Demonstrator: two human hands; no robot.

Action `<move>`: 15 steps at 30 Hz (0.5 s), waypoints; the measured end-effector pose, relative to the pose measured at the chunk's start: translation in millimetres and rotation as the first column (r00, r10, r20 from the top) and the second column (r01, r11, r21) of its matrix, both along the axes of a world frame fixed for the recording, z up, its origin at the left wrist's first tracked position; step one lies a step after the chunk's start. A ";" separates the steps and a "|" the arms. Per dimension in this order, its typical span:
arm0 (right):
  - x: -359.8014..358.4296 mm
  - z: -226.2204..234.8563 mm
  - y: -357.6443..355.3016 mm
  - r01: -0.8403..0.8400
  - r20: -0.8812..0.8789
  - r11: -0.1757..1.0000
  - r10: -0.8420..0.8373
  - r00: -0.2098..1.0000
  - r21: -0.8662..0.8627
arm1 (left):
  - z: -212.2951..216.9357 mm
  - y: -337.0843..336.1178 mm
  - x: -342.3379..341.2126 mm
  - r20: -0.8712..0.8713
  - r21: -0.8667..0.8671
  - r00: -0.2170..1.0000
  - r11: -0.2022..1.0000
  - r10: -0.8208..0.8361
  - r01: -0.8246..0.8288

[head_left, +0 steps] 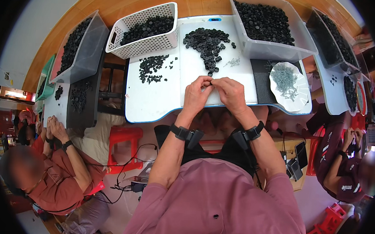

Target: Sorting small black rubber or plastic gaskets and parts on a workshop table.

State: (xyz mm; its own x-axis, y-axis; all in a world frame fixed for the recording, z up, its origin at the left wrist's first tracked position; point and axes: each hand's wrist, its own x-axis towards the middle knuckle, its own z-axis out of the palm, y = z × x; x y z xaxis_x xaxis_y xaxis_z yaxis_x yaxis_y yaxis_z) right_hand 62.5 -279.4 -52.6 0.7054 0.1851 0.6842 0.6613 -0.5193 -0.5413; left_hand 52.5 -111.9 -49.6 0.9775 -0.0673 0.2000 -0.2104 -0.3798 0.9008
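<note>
My left hand (196, 94) and my right hand (231, 95) meet over the near edge of the white table (154, 104). Their fingertips pinch together on a small black part (211, 82), mostly hidden between them. Just beyond the fingers, a pile of round black caps (206, 41) narrows toward my hands. To the right of that pile lie a few thin grey screws (232, 62). Smaller black pieces (152, 68) are spread over the table's left part. A white scalloped plate (300, 99) on the right holds a heap of grey screws (285, 79).
Behind the pile stand a white perforated basket (146, 49) and a clear bin (280, 50), both full of black parts. A black mat (262, 89) lies under the plate. Co-workers sit at tables on the left (61, 169) and right (334, 154). A red stool (124, 145) is at lower left.
</note>
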 end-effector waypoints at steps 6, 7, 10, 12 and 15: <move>-2.6 8.1 7.1 -0.007 0.010 1.000 0.007 1.000 -0.029 | 1.5 16.0 6.8 -0.137 -0.127 0.988 0.991 -0.065 0.048; -2.6 8.5 6.3 -0.007 0.014 0.999 0.007 1.000 -0.032 | 3.3 16.6 7.9 -0.218 -0.180 0.972 0.983 -0.084 0.044; -4.2 3.5 2.5 -0.007 0.070 0.999 0.010 0.998 -0.049 | 18.0 13.4 7.1 -0.306 -0.254 0.940 0.965 -0.150 0.071; -5.9 2.3 2.3 -0.028 0.054 0.999 0.030 0.998 -0.040 | 17.5 15.9 7.1 -0.297 -0.253 0.943 0.965 -0.151 0.075; -8.1 1.7 2.1 -0.072 -0.166 0.984 0.100 0.981 0.166 | 16.7 17.4 7.7 -0.286 -0.254 0.945 0.963 -0.160 0.086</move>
State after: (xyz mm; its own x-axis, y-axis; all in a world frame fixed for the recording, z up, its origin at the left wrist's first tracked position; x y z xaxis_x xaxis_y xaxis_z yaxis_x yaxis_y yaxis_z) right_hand 54.3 -277.3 -50.9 0.8014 0.1496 0.5791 0.5893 -0.3629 -0.7218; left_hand 60.2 -94.5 -32.9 0.9809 -0.1781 -0.0776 0.0531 -0.1382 0.9890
